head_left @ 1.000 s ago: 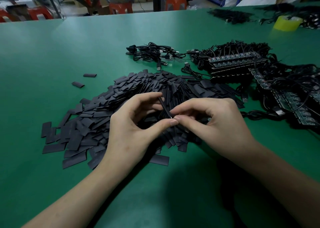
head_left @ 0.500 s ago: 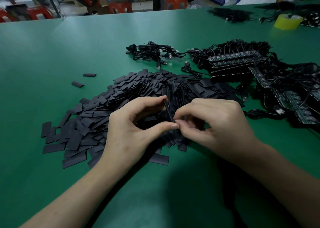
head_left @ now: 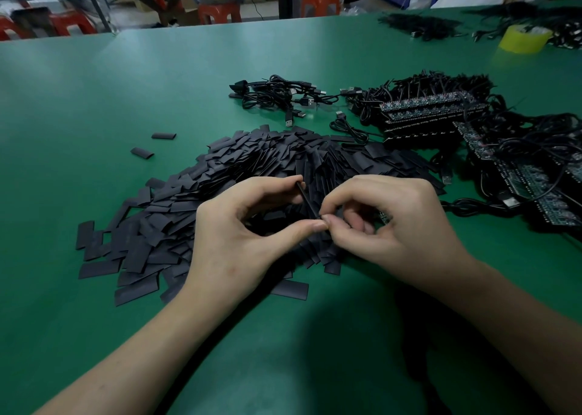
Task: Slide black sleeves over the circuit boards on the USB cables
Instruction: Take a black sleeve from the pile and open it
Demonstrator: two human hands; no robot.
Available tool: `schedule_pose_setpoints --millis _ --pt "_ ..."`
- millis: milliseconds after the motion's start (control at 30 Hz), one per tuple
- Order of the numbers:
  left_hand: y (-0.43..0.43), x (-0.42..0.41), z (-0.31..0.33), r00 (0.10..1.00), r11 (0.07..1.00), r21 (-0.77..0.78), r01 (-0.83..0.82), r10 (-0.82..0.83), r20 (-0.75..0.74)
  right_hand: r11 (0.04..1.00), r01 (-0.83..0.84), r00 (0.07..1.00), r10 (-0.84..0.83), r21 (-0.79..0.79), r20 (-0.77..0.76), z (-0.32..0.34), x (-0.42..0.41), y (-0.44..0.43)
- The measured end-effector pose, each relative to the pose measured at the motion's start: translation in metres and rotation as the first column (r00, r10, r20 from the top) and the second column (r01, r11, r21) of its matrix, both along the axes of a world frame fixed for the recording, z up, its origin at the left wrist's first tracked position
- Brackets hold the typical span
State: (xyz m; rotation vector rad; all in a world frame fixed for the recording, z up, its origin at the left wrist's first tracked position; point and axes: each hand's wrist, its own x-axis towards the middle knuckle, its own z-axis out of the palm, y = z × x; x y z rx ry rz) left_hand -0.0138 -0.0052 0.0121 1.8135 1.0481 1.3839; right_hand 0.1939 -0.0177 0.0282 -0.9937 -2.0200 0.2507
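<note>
From the head view, your left hand (head_left: pixel 233 238) pinches one black sleeve (head_left: pixel 307 198) edge-on between the tips of its thumb and forefinger. Your right hand (head_left: pixel 406 225) has its fingers curled, with thumb and forefinger pinching the sleeve's lower end. Both hands are above the pile of sleeves (head_left: pixel 189 213) in the middle of the worktop (head_left: pixel 126 83). The circuit boards (head_left: pixel 431 112) lie in rows toward the right edge, with loose USB cables (head_left: pixel 277 94) beyond the pile. A roll of yellow tape (head_left: pixel 522 38) sits near the far right corner.
</note>
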Motion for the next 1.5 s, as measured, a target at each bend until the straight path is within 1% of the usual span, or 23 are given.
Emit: schedule_pose_setpoints --millis 133,267,367,500,667,733,833,900,967,1033,1067,1133,1233,1300,1367,1500 --pt "0.002 -0.001 0.001 0.999 0.999 0.026 -0.035 0.035 -0.012 0.997 -0.013 0.999 0.010 -0.075 -0.034 0.002 0.001 0.000" --pt "0.003 -0.002 0.000 0.998 0.998 0.044 -0.054 0.055 -0.011 0.965 -0.016 0.997 -0.003 -0.262 -0.074 0.004 -0.001 -0.001" --pt "0.005 -0.003 -0.002 0.998 0.997 0.044 -0.068 0.067 0.016 0.925 -0.026 0.999 0.016 -0.378 -0.030 0.004 0.001 -0.001" --pt "0.009 -0.006 -0.004 0.989 0.992 0.026 -0.126 0.124 0.077 0.928 0.015 0.991 0.037 -0.371 0.132 0.005 0.003 0.002" --pt "0.014 -0.008 -0.004 0.960 0.990 -0.039 -0.133 0.138 0.243 0.940 0.007 0.973 0.072 -0.340 0.217 0.005 0.008 0.007" --pt "0.014 -0.007 -0.003 0.950 0.993 -0.045 -0.112 0.120 0.290 0.948 0.010 0.978 0.058 -0.319 0.201 0.006 0.010 0.009" --pt "0.014 -0.007 -0.002 0.942 0.996 -0.037 -0.081 0.088 0.324 0.966 0.043 0.990 -0.007 -0.254 0.144 0.009 0.012 0.010" --pt "0.014 -0.008 -0.001 0.943 0.996 -0.027 -0.084 0.088 0.321 0.960 0.056 0.996 -0.034 -0.275 0.081 0.015 0.015 0.012" --pt "0.014 -0.008 -0.001 0.947 0.994 -0.029 -0.105 0.109 0.301 0.959 0.102 0.993 -0.084 -0.266 0.080 0.024 0.020 0.016" --pt "0.012 -0.008 -0.001 0.957 0.991 -0.028 -0.130 0.133 0.257 0.962 0.193 0.973 -0.162 -0.195 0.163 0.039 0.024 0.028" --pt "0.012 -0.008 -0.002 0.967 0.990 -0.016 -0.141 0.142 0.210 0.961 0.243 0.952 -0.209 -0.135 0.223 0.047 0.024 0.037" --pt "0.012 -0.007 -0.004 0.986 0.987 0.046 -0.152 0.148 0.072 0.946 0.323 0.897 -0.303 -0.008 0.322 0.064 0.020 0.063" --pt "0.011 -0.004 -0.005 0.981 0.973 0.204 -0.109 0.138 -0.134 0.913 0.390 0.809 -0.403 0.124 0.428 0.082 0.007 0.119" --pt "0.009 -0.002 -0.007 0.967 0.959 0.278 -0.050 0.116 -0.226 0.902 0.405 0.761 -0.425 0.153 0.490 0.087 -0.007 0.162" --pt "0.008 0.000 -0.011 0.954 0.947 0.320 -0.002 0.098 -0.283 0.902 0.403 0.728 -0.419 0.156 0.542 0.089 -0.024 0.201" --pt "0.009 0.001 -0.015 0.940 0.931 0.364 0.029 0.097 -0.326 0.895 0.424 0.696 -0.418 0.135 0.584 0.090 -0.060 0.260"
